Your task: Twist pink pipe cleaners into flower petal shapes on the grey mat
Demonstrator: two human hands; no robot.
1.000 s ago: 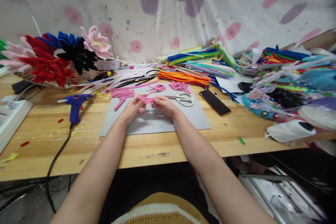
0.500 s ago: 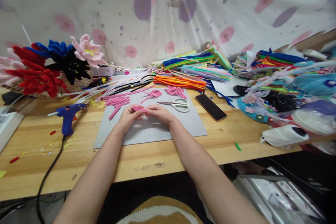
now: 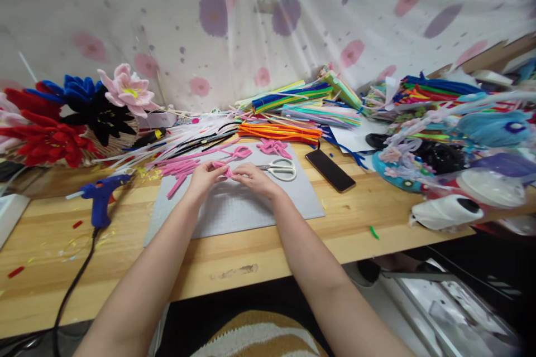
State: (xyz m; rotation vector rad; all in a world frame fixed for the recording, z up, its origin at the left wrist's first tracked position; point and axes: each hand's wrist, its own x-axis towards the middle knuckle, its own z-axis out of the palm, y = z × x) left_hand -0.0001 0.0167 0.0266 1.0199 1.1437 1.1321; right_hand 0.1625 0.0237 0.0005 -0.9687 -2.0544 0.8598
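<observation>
Above the grey board (image 3: 243,217), my left hand (image 3: 205,179) pinches a small pink fuzzy piece (image 3: 221,170). My right hand (image 3: 252,177) has its fingertips closed on the right end of that same piece, close to the left fingertips. Short pink stems (image 3: 178,168) lie on the board left of the hands. Behind the hands are a pink loop (image 3: 242,152) and a pink petalled shape (image 3: 274,148). White-handled scissors (image 3: 282,169) rest just right of my right hand, their blades partly hidden by it.
A blue glue gun (image 3: 100,201) with a black cord stands at left, near fuzzy flowers (image 3: 104,114). A black phone (image 3: 330,170) lies right of the board. Orange stems (image 3: 280,133) and other bundles line the back. A white roll (image 3: 446,213) is at right.
The view has shifted, so most things sit slightly further left. Both hands still hold the pink piece, whose part between the fingers looks more raised. My right hand now covers more of the scissors' blades.
</observation>
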